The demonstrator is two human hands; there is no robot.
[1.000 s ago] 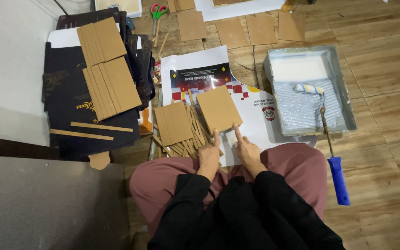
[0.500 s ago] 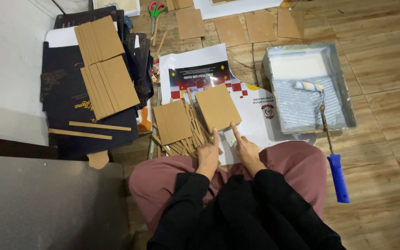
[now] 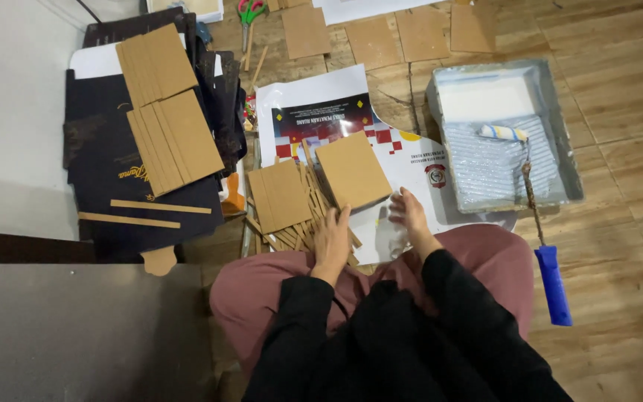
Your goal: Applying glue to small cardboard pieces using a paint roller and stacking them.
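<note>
We see the grey paint tray (image 3: 568,160) on the wooden floor off to our right, the biggest container here: white paint pooled at its far end, a roller (image 3: 501,133) resting on its ribbed slope, the blue handle (image 3: 552,283) hanging over the rim. The brown cardboard square (image 3: 353,170) lies on a printed sheet just beyond our knees; we judge it light, stiff and easily creased, best taken by opposite edges. Our left hand (image 3: 331,237) rests loosely curled at its near corner, our right hand (image 3: 409,212) beside it on the paper, fingers spread, gripping nothing
</note>
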